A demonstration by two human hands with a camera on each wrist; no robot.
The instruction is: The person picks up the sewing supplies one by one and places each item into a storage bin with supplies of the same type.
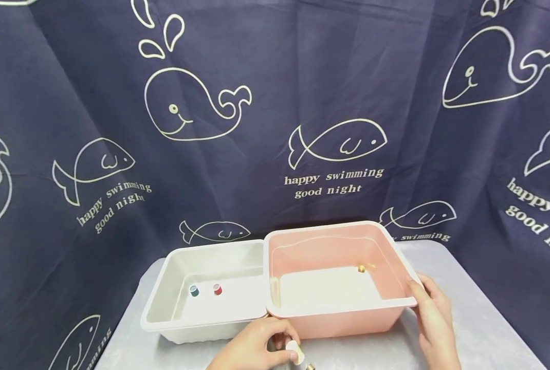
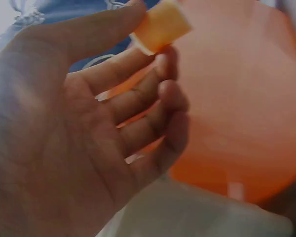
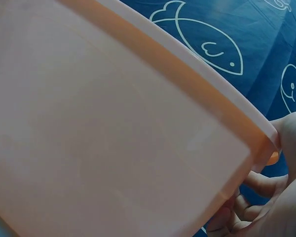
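Observation:
My left hand (image 1: 261, 343) pinches a small yellow spool with white ends (image 1: 295, 352) between thumb and fingertips, in front of the bins. In the left wrist view the spool (image 2: 163, 27) sits at the tip of the thumb, and the other fingers are loosely bent. My right hand (image 1: 434, 316) grips the near right corner of the pink bin (image 1: 335, 325), thumb over the rim and fingers below it. The right wrist view shows that bin's side wall (image 3: 113, 128) large and close.
Left of the pink bin, a white bin (image 1: 205, 333) touches it and holds a blue spool (image 1: 194, 291) and a red spool (image 1: 217, 289). A small brass-coloured piece (image 1: 361, 269) lies inside the pink bin; another (image 1: 310, 367) is at the bottom edge. A dark blue curtain (image 1: 266, 169) hangs behind.

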